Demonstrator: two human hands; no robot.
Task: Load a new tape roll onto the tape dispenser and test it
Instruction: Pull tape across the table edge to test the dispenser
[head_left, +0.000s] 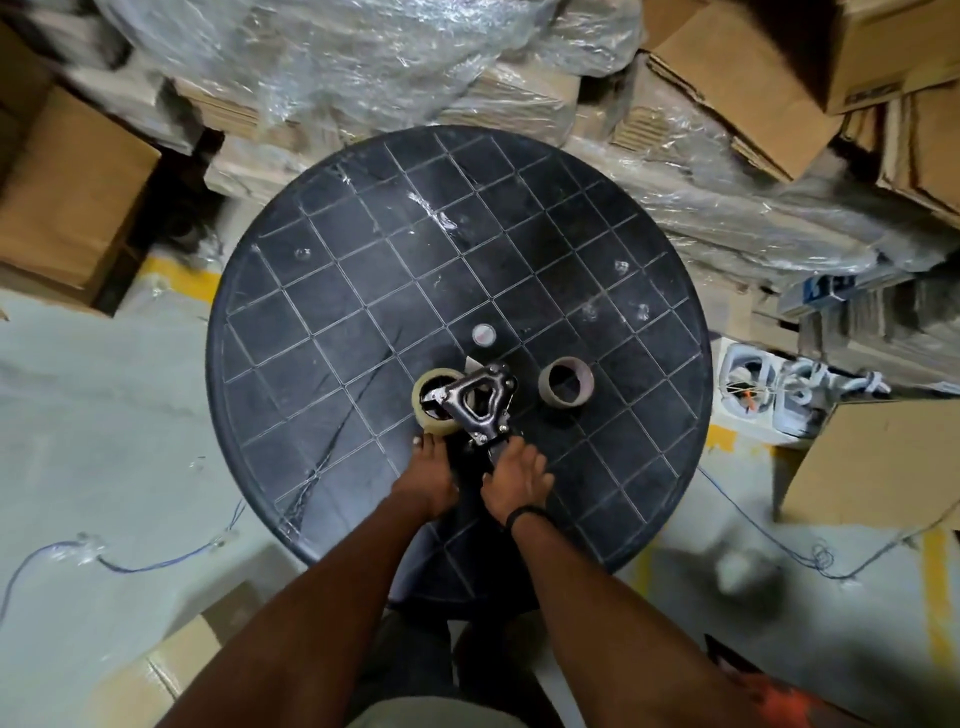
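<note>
Black metal tape dispenser (478, 410): rigid, light; both hands grip handle, left hand (426, 486), right hand (519, 480). Clear tape roll (435, 402) seated, slick.

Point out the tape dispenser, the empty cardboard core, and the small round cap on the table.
tape dispenser (480, 402), head view, on its metal side plate.
empty cardboard core (566, 387), head view, on its outer wall.
small round cap (483, 334), head view, on its top face.

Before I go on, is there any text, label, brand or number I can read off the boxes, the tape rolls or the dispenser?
None can be read.
Cardboard box, top right: dark printed strip, too blurred.
Blue-and-white item at right: marking too blurred.
Tape dispenser, clear tape roll, empty core: no text visible.
</note>
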